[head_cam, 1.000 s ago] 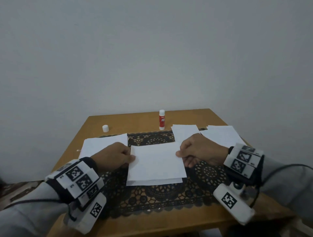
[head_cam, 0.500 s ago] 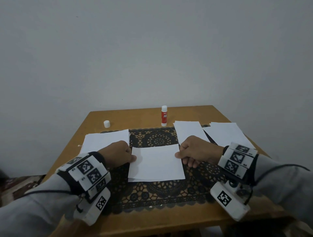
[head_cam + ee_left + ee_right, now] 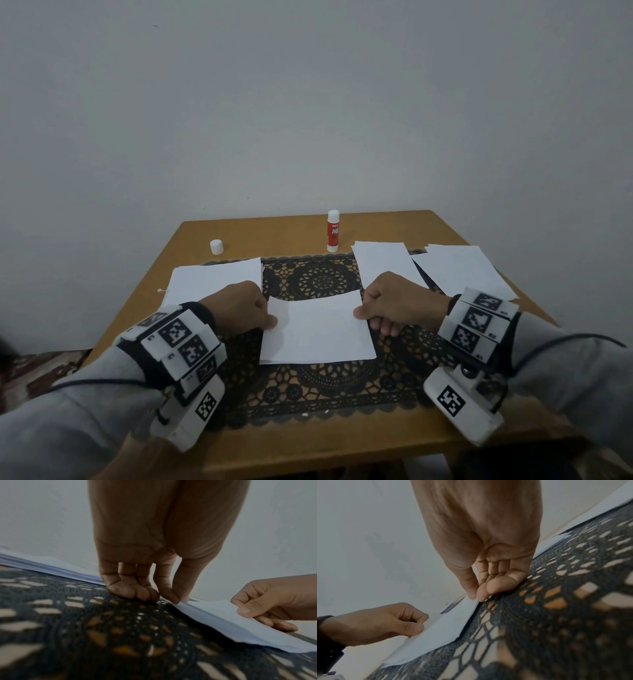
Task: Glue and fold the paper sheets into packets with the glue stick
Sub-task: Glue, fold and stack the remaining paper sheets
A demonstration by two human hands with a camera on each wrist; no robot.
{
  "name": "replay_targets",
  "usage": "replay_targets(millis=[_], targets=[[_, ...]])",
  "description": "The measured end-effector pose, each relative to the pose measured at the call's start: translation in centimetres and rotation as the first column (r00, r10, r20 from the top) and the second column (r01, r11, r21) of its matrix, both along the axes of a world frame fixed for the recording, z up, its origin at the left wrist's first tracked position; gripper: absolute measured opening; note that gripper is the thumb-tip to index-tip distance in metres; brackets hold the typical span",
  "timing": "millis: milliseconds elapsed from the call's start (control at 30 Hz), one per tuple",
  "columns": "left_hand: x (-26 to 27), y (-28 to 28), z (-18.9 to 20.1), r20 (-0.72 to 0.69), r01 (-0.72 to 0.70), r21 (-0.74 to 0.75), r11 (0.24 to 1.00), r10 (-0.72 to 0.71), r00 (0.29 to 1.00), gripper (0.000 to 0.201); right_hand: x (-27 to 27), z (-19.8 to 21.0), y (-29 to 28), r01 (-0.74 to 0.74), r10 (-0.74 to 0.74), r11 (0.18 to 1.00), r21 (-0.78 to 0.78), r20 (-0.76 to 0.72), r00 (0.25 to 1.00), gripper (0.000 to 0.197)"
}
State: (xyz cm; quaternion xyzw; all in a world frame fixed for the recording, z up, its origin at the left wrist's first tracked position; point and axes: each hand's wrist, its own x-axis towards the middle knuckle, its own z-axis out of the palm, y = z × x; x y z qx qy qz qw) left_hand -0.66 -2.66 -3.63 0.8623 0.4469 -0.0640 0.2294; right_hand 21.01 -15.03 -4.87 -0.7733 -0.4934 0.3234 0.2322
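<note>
A folded white paper sheet (image 3: 318, 330) lies on the black lace mat (image 3: 325, 387) in the middle of the table. My left hand (image 3: 245, 313) pinches its left edge between thumb and forefinger (image 3: 178, 599). My right hand (image 3: 390, 305) pinches the right edge the same way (image 3: 473, 597). The far edge of the sheet sags slightly between the two hands. A red and white glue stick (image 3: 333, 231) stands upright without its cap at the back of the table, away from both hands. Its white cap (image 3: 216, 246) sits at the back left.
A stack of white sheets (image 3: 212, 281) lies at the left of the wooden table (image 3: 308, 442). Two more paper piles (image 3: 380, 263) (image 3: 462, 269) lie at the back right. A grey wall stands close behind the table.
The top half of the sheet has come down over the lower half, hiding the strip that showed at the near edge. Both hands keep their hold on the side edges.
</note>
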Motion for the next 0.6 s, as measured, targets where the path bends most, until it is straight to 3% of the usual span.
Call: replay_targets(millis=[600], targets=[[0.25,0.09,-0.23,-0.028,0.035,0.059,0.998,-0.033,0.999,0.033,0.08,-0.53,0.23,-0.017,0.016,1.000,0.012,0.059,0.998,0.028]])
